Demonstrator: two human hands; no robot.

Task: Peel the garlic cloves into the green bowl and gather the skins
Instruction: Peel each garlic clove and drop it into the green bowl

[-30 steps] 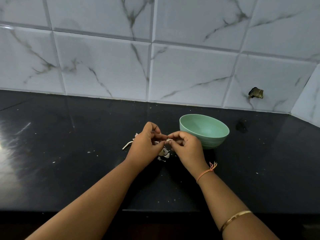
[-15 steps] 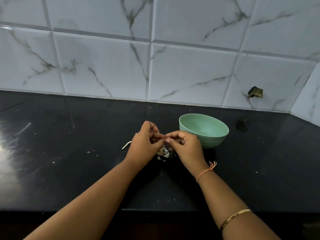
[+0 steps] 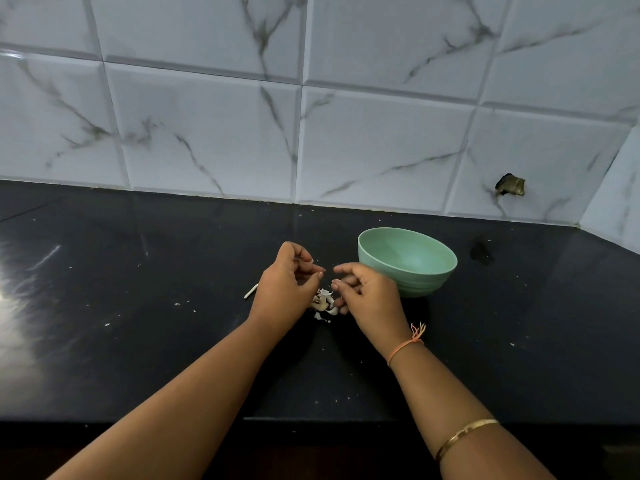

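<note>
The green bowl (image 3: 408,261) stands upright on the black counter (image 3: 138,341), and no cloves show in the part of its inside I can see. Just left of it a small pile of pale garlic skins (image 3: 323,303) lies on the counter. My left hand (image 3: 287,284) hovers over the pile's left side, its thumb and forefinger tips pressed together; whatever is between them is hidden. My right hand (image 3: 369,294) hangs on the pile's right side, close to the bowl, with its fingers loosely curled and nothing visible in them. A narrow gap separates the two hands.
A thin white garlic stem piece (image 3: 251,291) lies on the counter left of my left hand. Tiny skin flecks dot the counter. The tiled wall (image 3: 311,133) runs along the back and turns forward at the far right. The counter's front edge (image 3: 311,419) is near me.
My hands, which were joined fingertip to fingertip over the skin pile, have drawn a little apart. The bowl and the skins have not moved.
</note>
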